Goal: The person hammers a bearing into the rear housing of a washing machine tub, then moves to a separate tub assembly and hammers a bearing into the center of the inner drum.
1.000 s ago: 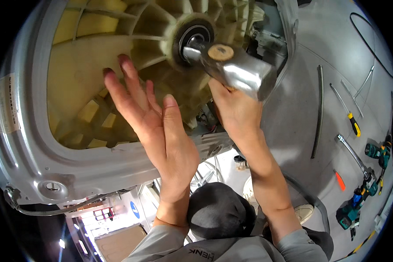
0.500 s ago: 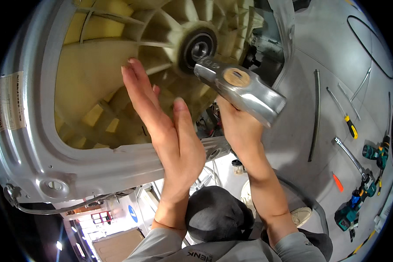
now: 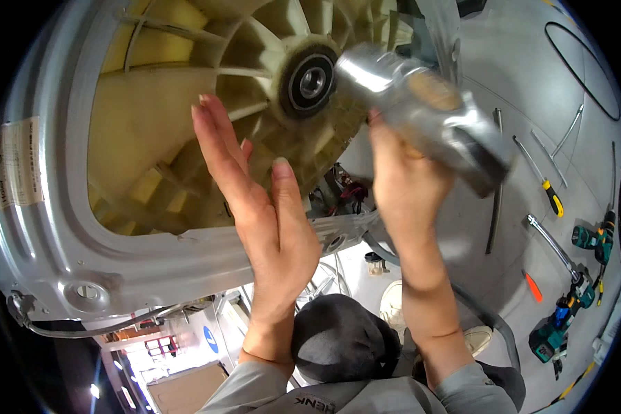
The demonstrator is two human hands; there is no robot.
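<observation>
My right hand [image 3: 410, 179] is closed round the handle of a hammer [image 3: 393, 86], whose metal head is smeared by motion. The hammer head hangs to the right of a round black-and-steel bearing [image 3: 312, 81], apart from it. That bearing sits in the hub of a yellowish ribbed plastic tub [image 3: 245, 31], seen through the opening of a silver metal cabinet [image 3: 165, 259]. In front of the tub's lower part, my left hand [image 3: 262, 207] is held up with its fingers stretched out and the thumb apart, holding nothing.
On the grey floor to the right lie a dark bar [image 3: 497, 207], a yellow-black screwdriver [image 3: 552, 196], a black belt [image 3: 586, 62], a chrome socket wrench [image 3: 552, 241], an orange-red tool [image 3: 533, 286] and green cordless power tools [image 3: 548, 341]. A hose [image 3: 486, 314] runs near my shoes.
The hammer has swung away from the bearing, up and to the right, with my right hand. More of the bearing shows. My left hand has barely moved.
</observation>
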